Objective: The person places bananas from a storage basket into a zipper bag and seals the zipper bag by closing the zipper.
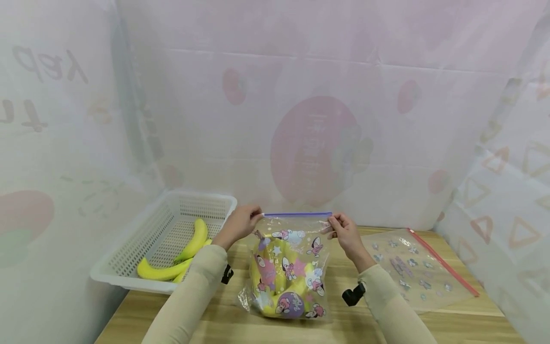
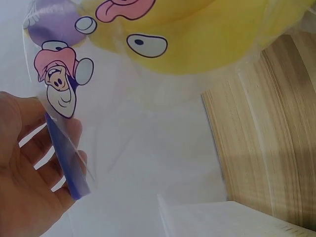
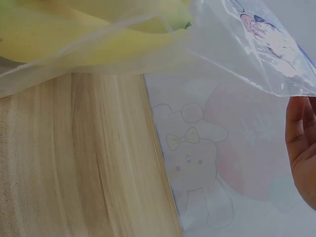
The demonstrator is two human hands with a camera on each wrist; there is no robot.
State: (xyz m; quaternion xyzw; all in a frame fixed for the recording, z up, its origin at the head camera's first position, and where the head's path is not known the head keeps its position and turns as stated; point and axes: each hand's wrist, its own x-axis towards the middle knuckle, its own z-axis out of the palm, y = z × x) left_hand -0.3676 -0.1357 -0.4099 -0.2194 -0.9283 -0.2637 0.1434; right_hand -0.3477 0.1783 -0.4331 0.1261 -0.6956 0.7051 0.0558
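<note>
A clear zip bag with printed cartoon figures, stars and a purple slider strip stands upright on the table, bananas inside it. At the strip's left end, my left hand pinches the bag's top edge between thumb and fingers. The opposite top corner is pinched by my right hand. In the left wrist view the blue-purple strip lies across the left fingers. The right wrist view shows the right fingers on the bag's corner, partly cut off by the frame.
On the left, a white perforated basket holds several bananas. A flat clear bag with a red strip lies at the right of the wooden table. Printed cloth hangs behind and at both sides.
</note>
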